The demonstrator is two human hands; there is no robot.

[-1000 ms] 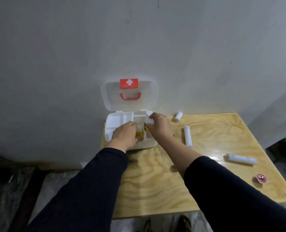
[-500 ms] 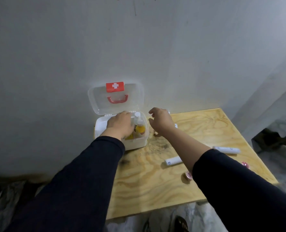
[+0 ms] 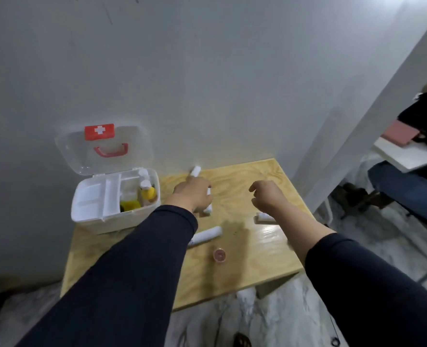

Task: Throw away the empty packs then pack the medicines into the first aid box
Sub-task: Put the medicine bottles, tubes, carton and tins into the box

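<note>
First aid box (image 3: 99, 209) at table's (image 3: 270, 251) left end; tubes (image 3: 206, 235) to its right.

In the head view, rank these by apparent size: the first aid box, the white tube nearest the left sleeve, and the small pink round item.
1. First aid box, clearly largest.
2. White tube, partly hidden by the sleeve.
3. Pink round item, smallest.

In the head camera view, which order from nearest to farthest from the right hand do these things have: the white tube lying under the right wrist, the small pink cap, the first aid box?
From the right hand:
1. White tube, just below the hand, partly hidden by the wrist.
2. Small pink cap, toward the table's near edge, left of the forearm.
3. First aid box, open at the table's far left, beyond the left hand.
</note>
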